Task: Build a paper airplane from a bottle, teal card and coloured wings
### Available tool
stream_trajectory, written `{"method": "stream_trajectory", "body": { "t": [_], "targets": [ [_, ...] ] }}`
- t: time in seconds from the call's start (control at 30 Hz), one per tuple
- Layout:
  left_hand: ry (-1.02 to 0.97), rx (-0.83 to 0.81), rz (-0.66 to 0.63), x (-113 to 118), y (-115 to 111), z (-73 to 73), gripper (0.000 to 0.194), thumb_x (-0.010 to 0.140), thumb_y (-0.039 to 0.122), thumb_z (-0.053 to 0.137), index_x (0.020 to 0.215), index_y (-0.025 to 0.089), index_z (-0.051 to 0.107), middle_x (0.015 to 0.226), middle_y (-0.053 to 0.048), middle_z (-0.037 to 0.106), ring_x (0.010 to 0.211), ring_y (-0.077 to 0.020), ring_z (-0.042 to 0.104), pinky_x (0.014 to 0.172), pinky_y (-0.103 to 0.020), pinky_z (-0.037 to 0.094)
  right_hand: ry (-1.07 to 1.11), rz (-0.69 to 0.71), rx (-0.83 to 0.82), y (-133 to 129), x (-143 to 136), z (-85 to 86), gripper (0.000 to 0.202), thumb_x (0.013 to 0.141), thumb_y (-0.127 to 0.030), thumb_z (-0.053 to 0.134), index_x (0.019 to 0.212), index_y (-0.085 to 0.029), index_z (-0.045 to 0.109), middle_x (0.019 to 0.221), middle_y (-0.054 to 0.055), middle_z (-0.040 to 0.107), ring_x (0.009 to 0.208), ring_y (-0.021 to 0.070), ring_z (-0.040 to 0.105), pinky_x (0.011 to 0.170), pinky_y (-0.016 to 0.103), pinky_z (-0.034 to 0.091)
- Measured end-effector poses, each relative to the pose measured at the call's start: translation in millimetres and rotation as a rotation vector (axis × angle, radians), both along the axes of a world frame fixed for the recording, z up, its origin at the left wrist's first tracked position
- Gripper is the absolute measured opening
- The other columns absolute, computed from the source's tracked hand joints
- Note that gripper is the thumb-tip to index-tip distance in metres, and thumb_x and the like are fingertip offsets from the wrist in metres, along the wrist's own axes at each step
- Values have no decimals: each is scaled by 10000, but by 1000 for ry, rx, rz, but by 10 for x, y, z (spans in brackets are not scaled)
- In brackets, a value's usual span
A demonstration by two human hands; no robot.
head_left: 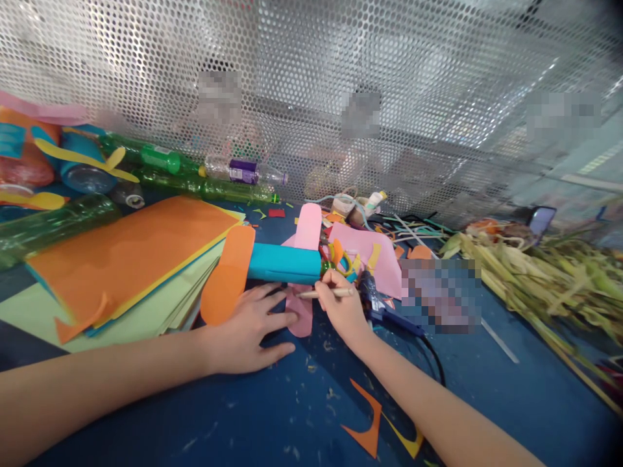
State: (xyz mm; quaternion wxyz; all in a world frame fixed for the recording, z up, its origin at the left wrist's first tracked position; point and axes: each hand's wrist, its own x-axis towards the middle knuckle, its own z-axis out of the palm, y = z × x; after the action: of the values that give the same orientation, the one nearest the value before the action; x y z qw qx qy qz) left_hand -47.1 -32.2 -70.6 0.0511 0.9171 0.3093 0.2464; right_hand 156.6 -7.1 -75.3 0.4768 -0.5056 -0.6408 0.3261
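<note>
My left hand (253,327) lies flat with its fingers spread, and its fingertips touch a pink paper strip (302,321). In my right hand (343,314) is a slim beige pen (335,294), its tip pointing left towards that strip. Just beyond both hands lies a bottle wrapped in blue paper (285,263), its green neck end on the right. A rounded orange paper piece (228,275) is at its left end. Another rounded pink piece (308,226) sticks out on the far side. How these pieces are joined is hidden.
Stacked coloured paper (141,253) lies at left, with plastic bottles (243,172) along the mesh wall (302,65). Scissors (341,256) and a blue glue gun (389,311) with a cable lie right of the wrapped bottle. Dry husks (549,279) lie far right, paper scraps (367,418) in front.
</note>
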Motion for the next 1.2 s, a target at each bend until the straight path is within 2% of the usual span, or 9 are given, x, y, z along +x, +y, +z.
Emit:
{"method": "stream_trajectory", "body": {
  "t": [1.2],
  "targets": [
    [13, -26, -11, -13, 1, -13, 357, 804, 436, 576, 1094, 239, 643, 1216, -131, 583, 1190, -354, 468, 912, -534, 446, -41, -63, -2, -15, -7, 41, 263, 780, -218, 494, 566, -224, 341, 462, -73, 365, 448, 101, 345, 468, 246, 267]
  ]
}}
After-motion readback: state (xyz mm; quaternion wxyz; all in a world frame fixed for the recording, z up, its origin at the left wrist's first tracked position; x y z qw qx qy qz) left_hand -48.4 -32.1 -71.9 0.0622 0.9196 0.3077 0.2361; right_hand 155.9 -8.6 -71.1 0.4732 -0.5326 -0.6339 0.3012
